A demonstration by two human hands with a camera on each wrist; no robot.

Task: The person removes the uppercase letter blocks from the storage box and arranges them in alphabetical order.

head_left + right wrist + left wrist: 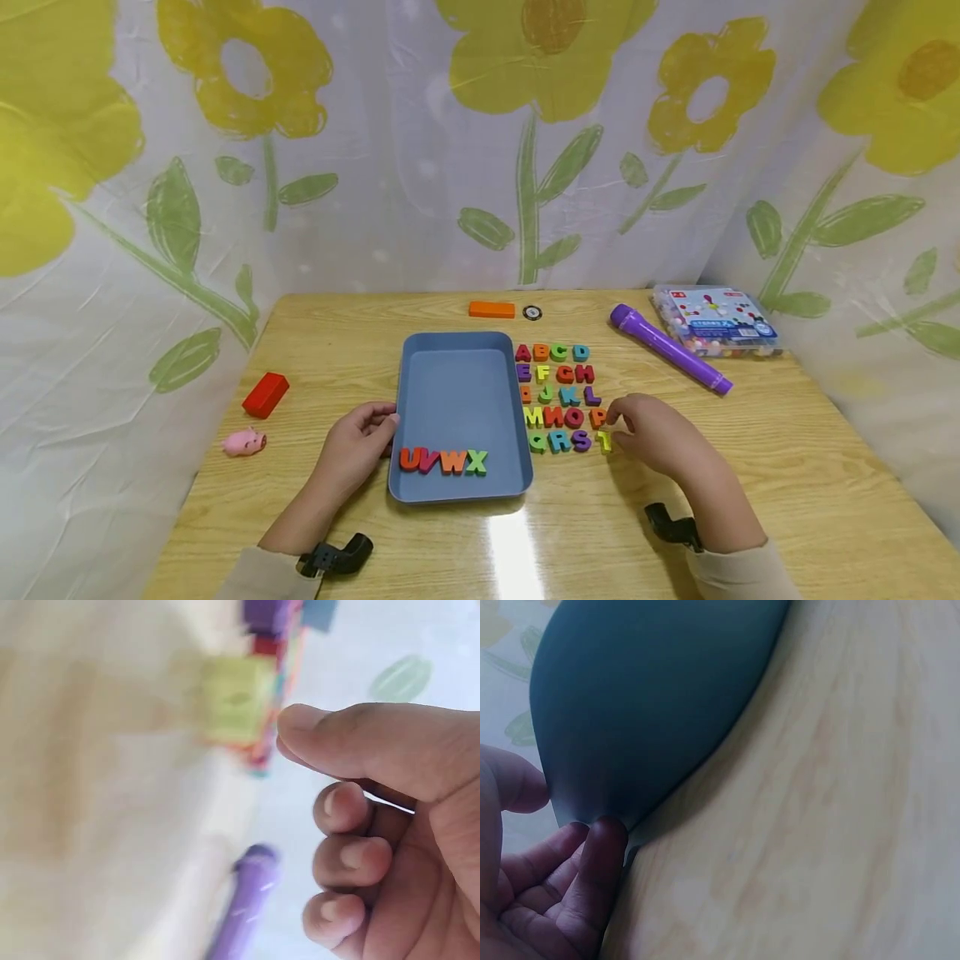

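Observation:
A blue-grey tray (461,392) lies in the middle of the table. My left hand (360,442) holds its left edge, with the thumb at the rim and curled fingers against the outer wall (660,697) in the left wrist view. The letters U, V, W and X (452,462) form a row inside the near end. Rows of coloured letters (562,396) stand right of the tray. Beside the orange P (597,417) and yellow T (604,442) is my right hand (652,433), loosely bent. The right wrist view shows a blurred yellow letter (238,699) apart from the thumb.
A purple microphone-shaped stick (671,348) and a clear box of small balls (716,321) lie at the back right. Behind the tray are an orange block (491,310) and a round chip (532,312). A red block (266,395) and pink pig (244,442) sit left.

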